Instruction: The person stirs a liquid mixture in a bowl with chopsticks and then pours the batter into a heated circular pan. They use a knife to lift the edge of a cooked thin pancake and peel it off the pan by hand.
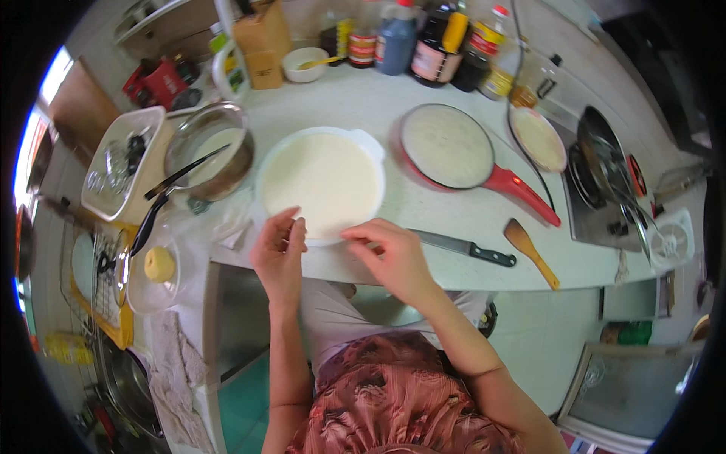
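Note:
Before me on the white countertop [363, 267] is a round white shallow dish [376, 148] holding smooth, pale cream batter [320, 176]. My left hand [281, 241] hovers over its front left rim, fingers loosely curled and thumb apart. Over the front right rim, my right hand [391, 255] has bent fingers, with a gap between thumb and forefinger. I see nothing in either hand. Right of the dish sits a red electric crepe pan [405, 159], its plate covered by a pale layer [447, 144]. An orange light glows on its handle [527, 193].
A kitchen knife [462, 245] and a wooden spatula [530, 252] lie near the front edge. At left are a metal saucepan [241, 153] with pale liquid and a clear bowl [139, 298] holding a peeled round yellow item [159, 265]. Several bottles [395, 45] line the back.

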`<control>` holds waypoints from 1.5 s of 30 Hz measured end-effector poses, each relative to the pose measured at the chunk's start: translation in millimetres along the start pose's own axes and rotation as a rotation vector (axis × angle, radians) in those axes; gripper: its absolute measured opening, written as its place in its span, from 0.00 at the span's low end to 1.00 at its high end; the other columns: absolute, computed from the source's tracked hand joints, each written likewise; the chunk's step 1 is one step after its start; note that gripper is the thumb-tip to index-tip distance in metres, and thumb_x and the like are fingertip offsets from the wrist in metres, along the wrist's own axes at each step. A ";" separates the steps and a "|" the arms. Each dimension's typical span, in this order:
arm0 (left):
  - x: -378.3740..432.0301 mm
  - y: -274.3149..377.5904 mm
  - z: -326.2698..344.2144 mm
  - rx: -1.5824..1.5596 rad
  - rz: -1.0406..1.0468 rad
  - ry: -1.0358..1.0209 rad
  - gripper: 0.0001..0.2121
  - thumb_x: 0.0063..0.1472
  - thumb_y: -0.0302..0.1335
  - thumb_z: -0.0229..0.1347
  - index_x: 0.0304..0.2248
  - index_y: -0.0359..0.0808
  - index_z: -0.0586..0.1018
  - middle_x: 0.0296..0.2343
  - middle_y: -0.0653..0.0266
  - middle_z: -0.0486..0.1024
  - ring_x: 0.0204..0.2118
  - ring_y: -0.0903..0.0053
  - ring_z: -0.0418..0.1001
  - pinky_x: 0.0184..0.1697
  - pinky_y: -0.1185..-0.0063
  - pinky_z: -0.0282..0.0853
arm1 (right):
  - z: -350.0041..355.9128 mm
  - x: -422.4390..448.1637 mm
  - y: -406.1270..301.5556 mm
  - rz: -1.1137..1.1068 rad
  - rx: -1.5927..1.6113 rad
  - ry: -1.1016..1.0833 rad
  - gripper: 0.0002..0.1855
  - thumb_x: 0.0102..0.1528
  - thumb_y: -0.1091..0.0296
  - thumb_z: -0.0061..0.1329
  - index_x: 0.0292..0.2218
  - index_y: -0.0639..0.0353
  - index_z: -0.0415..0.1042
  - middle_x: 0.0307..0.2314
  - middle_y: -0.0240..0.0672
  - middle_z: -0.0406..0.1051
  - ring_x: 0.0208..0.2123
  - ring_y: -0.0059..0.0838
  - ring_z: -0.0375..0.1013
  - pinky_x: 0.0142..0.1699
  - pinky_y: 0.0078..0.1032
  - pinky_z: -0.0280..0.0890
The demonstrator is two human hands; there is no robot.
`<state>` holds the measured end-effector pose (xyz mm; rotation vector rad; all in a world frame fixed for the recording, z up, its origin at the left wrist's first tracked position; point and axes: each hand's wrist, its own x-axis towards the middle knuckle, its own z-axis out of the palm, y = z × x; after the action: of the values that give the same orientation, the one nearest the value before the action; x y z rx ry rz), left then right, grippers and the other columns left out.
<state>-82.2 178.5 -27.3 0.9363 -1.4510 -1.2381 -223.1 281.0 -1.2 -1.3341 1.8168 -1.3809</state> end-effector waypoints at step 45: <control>-98.0 -5.6 155.4 0.256 0.005 -0.447 0.06 0.59 0.21 0.54 0.37 0.34 0.80 0.20 0.66 0.74 0.19 0.86 0.70 0.21 0.85 0.65 | -296.4 -28.7 146.1 0.123 -0.708 0.324 0.21 0.41 0.74 0.59 0.40 0.63 0.71 0.30 0.47 0.73 0.34 0.45 0.74 0.40 0.32 0.66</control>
<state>-211.0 307.2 -52.6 0.8523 -1.9991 -1.3351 -514.4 436.6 -31.4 -1.3231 2.7230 -0.9525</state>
